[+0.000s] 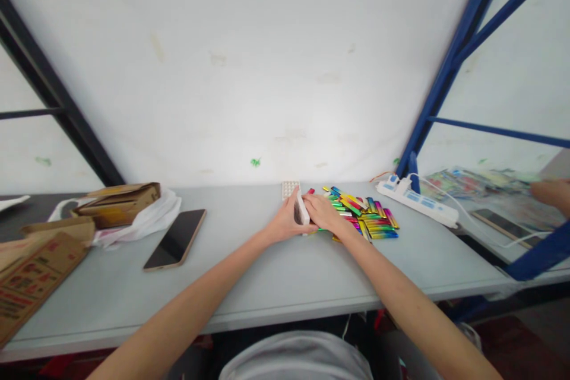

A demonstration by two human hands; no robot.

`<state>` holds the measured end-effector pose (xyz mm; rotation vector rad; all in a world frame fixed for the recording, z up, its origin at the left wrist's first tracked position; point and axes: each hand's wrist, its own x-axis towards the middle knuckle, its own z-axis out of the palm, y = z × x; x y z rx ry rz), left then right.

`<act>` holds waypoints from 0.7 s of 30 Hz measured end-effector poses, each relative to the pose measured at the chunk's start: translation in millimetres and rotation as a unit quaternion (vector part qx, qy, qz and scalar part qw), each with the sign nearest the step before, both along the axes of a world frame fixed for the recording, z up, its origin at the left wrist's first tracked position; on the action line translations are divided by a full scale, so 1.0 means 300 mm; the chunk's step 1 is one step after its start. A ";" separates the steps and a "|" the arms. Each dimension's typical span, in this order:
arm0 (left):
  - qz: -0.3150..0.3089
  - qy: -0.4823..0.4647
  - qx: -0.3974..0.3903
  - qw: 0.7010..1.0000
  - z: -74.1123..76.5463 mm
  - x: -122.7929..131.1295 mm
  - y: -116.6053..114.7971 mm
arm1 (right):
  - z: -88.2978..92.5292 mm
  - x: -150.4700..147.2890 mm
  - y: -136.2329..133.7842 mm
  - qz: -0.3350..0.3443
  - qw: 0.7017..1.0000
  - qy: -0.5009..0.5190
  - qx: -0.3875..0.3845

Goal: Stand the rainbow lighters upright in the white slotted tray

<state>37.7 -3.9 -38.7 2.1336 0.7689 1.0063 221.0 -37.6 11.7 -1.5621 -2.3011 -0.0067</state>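
Observation:
My left hand (pixel 285 221) is closed around a small white block-like piece (pixel 302 209) with a dark grey face, held tilted upright over the table. Its fingers lie along the top and its thumb along the bottom. My right hand (pixel 323 212) is close against the right side of this piece, fingers bent together; what is between them is hidden. Just behind the hands a pale tray-like piece with rows of small holes (pixel 291 189) lies near the wall. Shiny multicoloured metallic strips (pixel 378 219) lie in a loose pile beside my right hand.
A phone (pixel 176 240) lies at the left of the grey table (pixel 249 285). Beyond it are cardboard boxes (pixel 42 267) and a white plastic bag (pixel 149 217). A white power strip (pixel 418 202) with a cable stands at right, near a blue frame post (pixel 445 77). Another person's hand (pixel 552 193) shows at far right.

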 end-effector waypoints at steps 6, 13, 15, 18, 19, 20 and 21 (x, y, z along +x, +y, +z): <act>0.005 0.029 0.006 1.000 0.031 -0.011 -0.008 | -0.024 0.011 0.004 0.007 0.996 -0.086 0.034; 0.021 0.030 0.003 0.999 0.041 -0.047 -0.020 | 0.015 0.079 0.000 -0.029 0.999 -0.028 0.023; 0.027 0.028 -0.001 0.999 0.038 -0.050 -0.022 | 0.023 0.069 -0.006 -0.038 0.998 -0.022 0.032; 0.023 0.019 0.000 1.000 0.032 -0.038 -0.022 | 0.019 0.022 -0.021 -0.024 0.998 -0.012 0.049; 0.021 0.014 0.002 1.000 0.031 -0.031 -0.020 | 0.015 0.003 -0.026 -0.021 0.999 -0.017 0.045; 0.019 0.009 0.002 1.000 0.030 -0.024 -0.019 | 0.010 -0.014 -0.032 -0.022 0.999 -0.026 0.036; 0.016 0.003 0.001 1.000 0.029 -0.018 -0.017 | 0.005 -0.028 -0.037 -0.028 0.999 -0.037 0.026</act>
